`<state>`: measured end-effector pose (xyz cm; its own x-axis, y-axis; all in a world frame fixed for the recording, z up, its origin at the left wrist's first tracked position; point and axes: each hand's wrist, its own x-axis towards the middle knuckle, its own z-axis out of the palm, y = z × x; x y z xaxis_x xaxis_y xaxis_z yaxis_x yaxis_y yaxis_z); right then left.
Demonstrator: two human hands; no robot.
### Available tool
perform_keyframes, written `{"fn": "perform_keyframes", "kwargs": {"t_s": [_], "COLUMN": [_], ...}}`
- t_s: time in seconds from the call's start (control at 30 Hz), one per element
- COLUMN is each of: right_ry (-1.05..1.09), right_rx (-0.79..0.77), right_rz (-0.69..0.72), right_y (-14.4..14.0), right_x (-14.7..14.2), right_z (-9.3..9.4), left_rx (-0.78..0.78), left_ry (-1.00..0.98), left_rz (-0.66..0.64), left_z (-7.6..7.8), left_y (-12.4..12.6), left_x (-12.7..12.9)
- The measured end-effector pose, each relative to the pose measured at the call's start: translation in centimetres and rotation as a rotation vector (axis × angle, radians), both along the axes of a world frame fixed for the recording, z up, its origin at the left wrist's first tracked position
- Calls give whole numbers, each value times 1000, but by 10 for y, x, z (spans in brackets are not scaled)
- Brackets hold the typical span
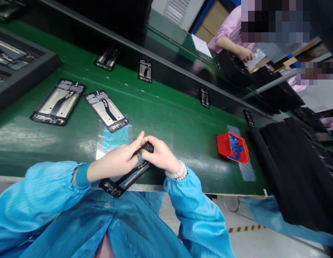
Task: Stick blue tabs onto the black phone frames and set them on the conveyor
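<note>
Both my hands are on one phone frame (128, 175) with a black rim, tilted at the front edge of the green bench. My left hand (119, 157) grips its left side, the thumb and fingers partly hidden. At the upper end, my right hand (162, 154) pinches the frame, thumb on the inner face. Just beyond my hands lies a sheet of blue stickers (115, 138) on clear backing. A second phone frame (107, 110) rests partly over that sheet, and a third phone frame (58, 102) lies to its left.
A red bin (222, 145) with blue pieces stands at the right. More phone frames, one of them here (145, 70), lie along the bench's back. A black tray (45, 66) holds frames at the left. Black trays (284, 168) are stacked at right; a co-worker's hand (245, 53) shows behind.
</note>
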<state>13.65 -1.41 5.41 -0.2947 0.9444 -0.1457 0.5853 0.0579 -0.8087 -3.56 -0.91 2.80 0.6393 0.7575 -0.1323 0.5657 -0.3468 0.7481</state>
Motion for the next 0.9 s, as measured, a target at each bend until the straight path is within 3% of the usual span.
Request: {"fn": "perform_keyframes", "kwargs": {"t_s": [0.1, 0.27, 0.33, 0.5, 0.63, 0.8, 0.9], "right_ry": [23, -121, -225, -465, -497, -402, -449], "right_rx": [28, 541, 645, 792, 844, 782, 855], "right_rz": [-53, -301, -318, -284, -298, -495, -674], "right_y": [-3, -26, -34, -39, -33, -37, -50], "right_x": [0, -11, -17, -26, -27, -31, -2], "right_z": [-3, -8, -11, -16, -15, -22, -22], "left_rx": [-26, -50, -34, -16, -37, -96, -131], "left_ry": [-4, -140, -162, -123, -109, -243, -382], "left_rz": [15, 87, 115, 100, 81, 173, 273], "left_z": [0, 1, 1, 4, 5, -6, -13], "left_y": [1, 3, 4, 2, 0, 0, 5], "left_x": [1, 3, 3, 3, 4, 4, 4]}}
